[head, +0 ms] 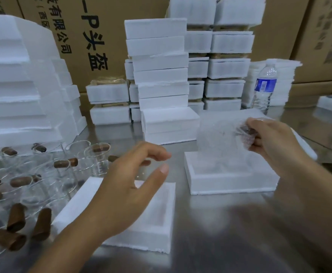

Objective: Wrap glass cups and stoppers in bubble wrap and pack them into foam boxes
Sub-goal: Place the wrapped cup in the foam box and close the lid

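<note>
Nearest, the left hand [133,186] hovers loosely open and empty over a foam box [157,225], while the right hand [271,140] pinches a bubble-wrapped stopper [244,133] above a second foam box [230,184] farther right on the table [210,223].

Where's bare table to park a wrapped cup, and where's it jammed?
Bare steel table at the front, right of the near foam box and before the right foam box. Crowded: glass cups and stoppers at left, foam stacks behind.

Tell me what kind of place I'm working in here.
Likely a packing station in a warehouse: stacks of white foam boxes on a steel worktable, large printed brown cardboard cartons behind, and loose clear glass cups.
</note>
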Demonstrator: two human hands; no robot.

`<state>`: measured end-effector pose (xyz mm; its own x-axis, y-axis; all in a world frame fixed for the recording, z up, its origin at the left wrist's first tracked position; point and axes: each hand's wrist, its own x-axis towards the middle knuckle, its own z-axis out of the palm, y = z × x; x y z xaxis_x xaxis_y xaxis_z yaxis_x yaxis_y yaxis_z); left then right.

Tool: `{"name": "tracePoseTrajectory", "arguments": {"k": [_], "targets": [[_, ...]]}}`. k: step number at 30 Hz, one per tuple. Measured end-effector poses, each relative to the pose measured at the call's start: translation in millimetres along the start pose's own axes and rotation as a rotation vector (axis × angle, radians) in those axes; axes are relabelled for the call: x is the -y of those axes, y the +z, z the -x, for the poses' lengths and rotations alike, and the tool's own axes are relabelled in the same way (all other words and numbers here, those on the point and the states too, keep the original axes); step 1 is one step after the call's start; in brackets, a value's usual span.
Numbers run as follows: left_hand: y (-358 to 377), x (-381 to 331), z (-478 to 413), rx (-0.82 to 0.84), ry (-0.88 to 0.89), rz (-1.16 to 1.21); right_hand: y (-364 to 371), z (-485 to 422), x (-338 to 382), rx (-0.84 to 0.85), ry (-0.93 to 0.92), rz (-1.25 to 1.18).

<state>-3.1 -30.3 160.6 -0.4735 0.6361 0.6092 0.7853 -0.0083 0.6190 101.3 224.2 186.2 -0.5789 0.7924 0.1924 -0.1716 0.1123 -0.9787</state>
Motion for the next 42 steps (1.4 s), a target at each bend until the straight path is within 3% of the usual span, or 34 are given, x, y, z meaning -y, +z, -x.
{"name": "tracePoseTrajectory", "arguments": {"k": [5, 8, 13, 25, 28, 33, 42], "targets": [[30, -26, -10, 0.327, 0.195, -0.401, -8, -2, -12, 0.079, -0.038, 0.047], [50, -32, -21, 0.46, 0.129, -0.566, -6, -4, -14, 0.107, -0.059, 0.09], [69, -31, -25, 0.527, 0.055, -0.726, -4, -3, -14, 0.196, -0.02, 0.066], [51, -27, -1, 0.33, 0.019, -0.655, 0, 14, -22, 0.414, 0.055, 0.209], [50, -26, 1, 0.254, 0.005, -0.586, -3, 16, -25, 0.496, 0.036, 0.375], [49, -24, 3, 0.23, -0.05, -0.497, -11, 18, -27, 0.451, -0.209, 0.717], [52, -20, 6, 0.213, -0.111, -0.444, -14, 19, -26, 0.443, -0.176, 0.686]]}}
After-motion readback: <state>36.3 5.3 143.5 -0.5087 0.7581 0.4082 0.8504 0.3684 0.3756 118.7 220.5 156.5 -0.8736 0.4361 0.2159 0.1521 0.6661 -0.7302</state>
